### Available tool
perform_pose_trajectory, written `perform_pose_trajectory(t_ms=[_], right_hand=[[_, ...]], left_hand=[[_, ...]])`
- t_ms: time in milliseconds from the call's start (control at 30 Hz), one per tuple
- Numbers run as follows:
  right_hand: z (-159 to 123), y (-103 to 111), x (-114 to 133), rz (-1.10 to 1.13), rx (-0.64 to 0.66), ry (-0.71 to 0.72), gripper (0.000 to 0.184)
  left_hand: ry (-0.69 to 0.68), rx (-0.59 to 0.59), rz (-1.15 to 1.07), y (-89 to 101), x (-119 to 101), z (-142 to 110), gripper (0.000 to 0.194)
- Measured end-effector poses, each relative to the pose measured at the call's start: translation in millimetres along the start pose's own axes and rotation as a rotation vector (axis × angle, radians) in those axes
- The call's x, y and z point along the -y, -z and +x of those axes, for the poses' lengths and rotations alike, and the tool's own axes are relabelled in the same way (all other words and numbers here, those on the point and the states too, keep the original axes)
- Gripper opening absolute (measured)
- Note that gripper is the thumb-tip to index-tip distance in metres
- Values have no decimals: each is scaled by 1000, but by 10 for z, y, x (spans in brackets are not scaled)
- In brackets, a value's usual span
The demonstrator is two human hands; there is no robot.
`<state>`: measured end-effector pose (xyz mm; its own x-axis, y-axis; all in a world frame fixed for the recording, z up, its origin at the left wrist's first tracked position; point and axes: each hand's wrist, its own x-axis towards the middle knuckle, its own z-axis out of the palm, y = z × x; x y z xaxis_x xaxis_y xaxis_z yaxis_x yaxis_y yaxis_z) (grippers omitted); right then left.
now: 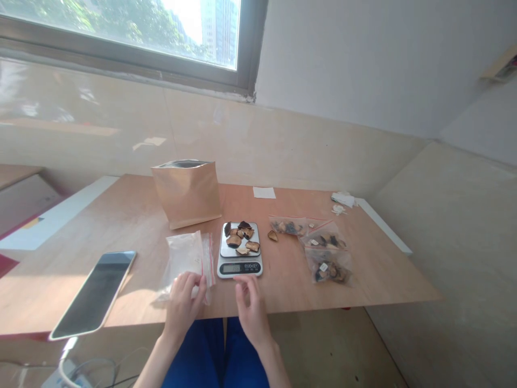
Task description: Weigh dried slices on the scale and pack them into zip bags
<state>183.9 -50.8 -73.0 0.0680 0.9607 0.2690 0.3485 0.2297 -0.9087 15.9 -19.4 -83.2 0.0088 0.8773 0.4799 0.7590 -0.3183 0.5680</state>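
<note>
My left hand (183, 302) is at a stack of clear zip bags (183, 252) with red seals, its fingers curled and pinching at the bags' near edge. In front of the kitchen scale (241, 269), my right hand (251, 310) is held with loosely bent fingers apart and nothing in them. Several brown dried slices, like dried mushroom pieces (234, 241), lie on the scale's metal plate. The digits on its display are too faint to read. One more dried slice (272, 235) lies on the table just right of the scale.
Filled zip bags (332, 272) of dried pieces with small white packets lie at the right. A brown paper pouch (188, 194) stands open behind the empty bags. At the left is a phone (95, 293). White paper (264, 192) lies at the back of the wooden table (383, 275).
</note>
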Motion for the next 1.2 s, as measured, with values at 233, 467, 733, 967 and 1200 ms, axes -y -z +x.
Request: perform_pose_trajectory(t_ms=[233,467,733,967,1200], right_hand=[[187,-401,366,215,161,-103,24],[312,-346,379,146,108,-96,21],[456,-31,128,48,81,-125,23],[688,387,-49,-216,-5,137,22],[916,367,-291,-431,290,281,31]], left_hand=[[-178,-32,-153,121,-112,-95,16],[-29,7,-215,217,-129,-87,21],[390,-230,-109,406,-400,218,30],[351,-167,-189,434,-372,598,31],[452,-87,-310,285,-459,788,25]])
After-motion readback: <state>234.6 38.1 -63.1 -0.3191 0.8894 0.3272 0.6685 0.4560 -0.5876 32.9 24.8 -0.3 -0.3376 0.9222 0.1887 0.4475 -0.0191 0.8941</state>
